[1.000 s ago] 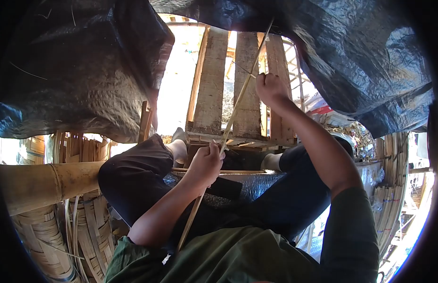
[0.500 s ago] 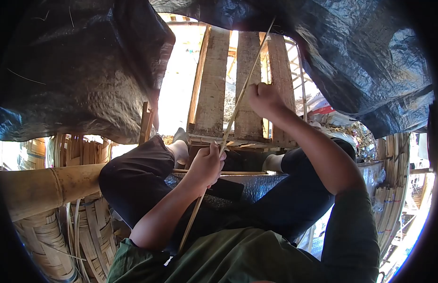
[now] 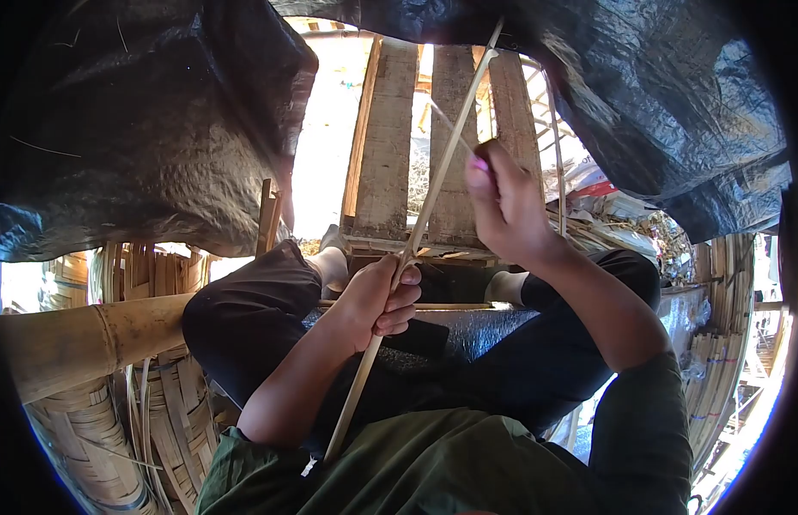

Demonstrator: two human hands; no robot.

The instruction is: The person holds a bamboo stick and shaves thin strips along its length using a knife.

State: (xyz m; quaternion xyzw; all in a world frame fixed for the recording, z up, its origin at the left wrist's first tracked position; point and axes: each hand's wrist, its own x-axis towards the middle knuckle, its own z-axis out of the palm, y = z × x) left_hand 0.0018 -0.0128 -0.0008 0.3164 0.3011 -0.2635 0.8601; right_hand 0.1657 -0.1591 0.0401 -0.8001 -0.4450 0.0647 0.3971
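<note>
My left hand (image 3: 377, 305) is closed around a long, pale bamboo strip (image 3: 442, 172). The strip slants from my lap up to the dark sheet overhead, with a small raised bit near its upper end. To the right of the strip, my right hand (image 3: 512, 206) is closed on a small knife (image 3: 455, 129). A pinkish spot shows at its grip, and its thin blade is blurred by motion, pointing up and left across the strip. Whether the blade touches the strip, I cannot tell.
Wooden slats (image 3: 383, 146) stand ahead, beyond my feet. Black plastic sheeting (image 3: 141, 129) hangs at both sides and above. A thick bamboo pole (image 3: 98, 339) lies at the left, over woven baskets (image 3: 90, 438). Bundled bamboo strips (image 3: 712, 378) are at the right.
My right hand has pulled back to the right and slightly down, turning so the knife blade now shows. The strip has shifted and turned a little in my left hand, showing a broader face.
</note>
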